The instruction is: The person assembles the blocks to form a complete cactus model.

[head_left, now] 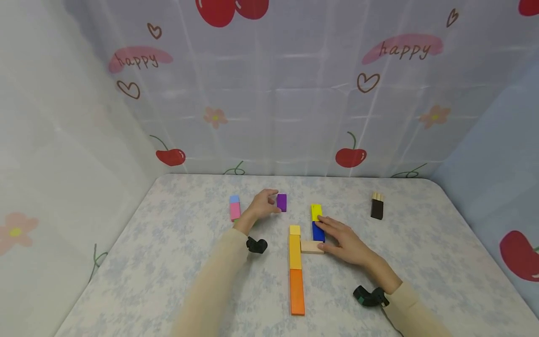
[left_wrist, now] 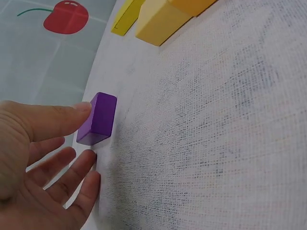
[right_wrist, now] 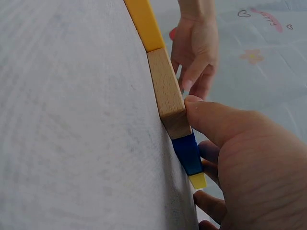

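Observation:
My left hand (head_left: 263, 204) reaches around the left of a purple block (head_left: 281, 202), fingers spread. In the left wrist view the thumb overlaps one edge of that purple block (left_wrist: 99, 117); whether it touches cannot be told. My right hand (head_left: 343, 241) rests on blocks laid end to end. Its thumb lies at the end of a plain wooden block (head_left: 311, 247), and its fingers extend over a blue block (head_left: 318, 231) and a yellow block (head_left: 316, 212). The wooden block meets the side of a column formed by a pale yellow block (head_left: 294, 230), an amber block (head_left: 295, 252) and an orange block (head_left: 297, 292).
Left of my left hand lie a light blue block (head_left: 234, 199) and a pink block (head_left: 235, 212), with a green piece mostly hidden by the wrist. A dark brown block (head_left: 377, 209) with cream-coloured pieces (head_left: 377, 195) lies far right. A printed curtain (head_left: 278, 117) hangs behind the table.

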A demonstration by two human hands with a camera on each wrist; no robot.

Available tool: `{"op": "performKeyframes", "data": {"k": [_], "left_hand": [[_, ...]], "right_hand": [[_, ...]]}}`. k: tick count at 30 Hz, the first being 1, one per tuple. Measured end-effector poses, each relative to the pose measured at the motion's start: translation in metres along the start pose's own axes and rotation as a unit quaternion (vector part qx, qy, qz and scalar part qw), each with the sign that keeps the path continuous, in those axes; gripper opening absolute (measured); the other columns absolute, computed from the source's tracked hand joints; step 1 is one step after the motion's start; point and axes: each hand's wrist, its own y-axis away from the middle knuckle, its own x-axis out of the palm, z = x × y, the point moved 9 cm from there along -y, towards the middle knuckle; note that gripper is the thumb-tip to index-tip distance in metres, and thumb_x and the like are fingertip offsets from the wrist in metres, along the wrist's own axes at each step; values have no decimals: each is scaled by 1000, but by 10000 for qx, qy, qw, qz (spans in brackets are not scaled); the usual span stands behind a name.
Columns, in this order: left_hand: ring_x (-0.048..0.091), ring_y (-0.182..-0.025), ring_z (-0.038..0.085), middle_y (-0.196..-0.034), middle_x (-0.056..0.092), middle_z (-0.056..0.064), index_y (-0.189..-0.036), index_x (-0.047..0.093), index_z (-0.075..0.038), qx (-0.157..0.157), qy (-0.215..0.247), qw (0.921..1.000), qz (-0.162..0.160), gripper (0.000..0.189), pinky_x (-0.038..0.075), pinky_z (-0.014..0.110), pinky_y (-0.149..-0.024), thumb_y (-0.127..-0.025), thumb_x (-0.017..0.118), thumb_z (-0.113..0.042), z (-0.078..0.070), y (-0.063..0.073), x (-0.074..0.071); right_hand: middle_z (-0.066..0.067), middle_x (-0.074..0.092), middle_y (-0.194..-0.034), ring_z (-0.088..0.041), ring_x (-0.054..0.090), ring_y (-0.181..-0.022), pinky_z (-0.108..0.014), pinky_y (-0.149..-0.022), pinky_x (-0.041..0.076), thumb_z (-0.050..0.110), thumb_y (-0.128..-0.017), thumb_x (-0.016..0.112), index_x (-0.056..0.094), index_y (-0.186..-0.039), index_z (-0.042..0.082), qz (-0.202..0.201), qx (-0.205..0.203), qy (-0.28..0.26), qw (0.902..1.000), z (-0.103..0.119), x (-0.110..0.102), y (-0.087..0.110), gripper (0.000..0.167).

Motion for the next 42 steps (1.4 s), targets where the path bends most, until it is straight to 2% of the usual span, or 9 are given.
{"op": "performKeyframes", "data": {"k": [6,14,17,23,27,32,37,42], "left_hand": [[53,-123,31,-131,57,17,-144,49,-10,-187,186,9997,-22,65,50,42,-98,-84,74,-5,9,-5,2],[53,-117,26,-128,58,12,-142,52,-13,-240,424,9988,-73,63,49,39,-95,-84,75,-4,18,-9,3],[54,-115,26,-127,58,12,-141,53,-13,-208,403,9990,-46,62,49,38,-94,-83,75,-4,17,-10,3],[55,-103,22,-127,61,11,-137,56,-8,32,167,9998,-59,56,49,29,-80,-84,74,-3,12,-13,3],[55,-105,23,-134,57,11,-143,50,-10,127,-87,9999,-25,65,50,31,-82,-83,75,-4,8,-17,5],[52,-102,23,-136,53,11,-147,45,-13,121,-356,9991,178,72,50,32,-83,-82,74,-2,5,-22,8],[54,-99,23,-135,52,14,-146,47,-11,130,-271,9993,226,71,51,32,-81,-81,74,-1,4,-23,10],[57,-100,21,-134,53,12,-143,50,-10,55,-166,9998,104,68,52,30,-80,-81,76,-3,6,-23,11]], "right_hand": [[-17,43,-151,-41,39,-139,-63,-108,32,34,-92,66,51,-142,7,-26,-50,-87,9999,0,3,1,59],[-14,42,-153,-38,38,-141,-63,-110,30,38,-92,66,50,-144,10,92,114,-51,9999,-5,5,1,62],[-15,42,-153,-39,38,-140,-63,-110,31,37,-92,66,50,-144,9,76,83,-27,9999,-4,4,0,61],[-15,42,-152,-40,38,-140,-63,-110,30,36,-93,65,50,-144,8,61,41,-12,10000,-2,3,0,60],[-16,42,-152,-40,38,-140,-64,-110,30,35,-93,65,50,-144,8,38,27,-18,10000,-1,1,0,60],[-16,42,-152,-41,38,-140,-64,-109,30,35,-93,65,50,-144,8,44,65,-30,10000,-1,0,0,60],[-16,41,-153,-41,37,-140,-64,-110,29,35,-92,66,49,-144,8,80,123,-71,9999,-1,1,0,61],[-16,41,-153,-41,37,-141,-64,-110,29,35,-92,66,49,-144,7,93,149,-111,9998,-1,1,1,61]]}}
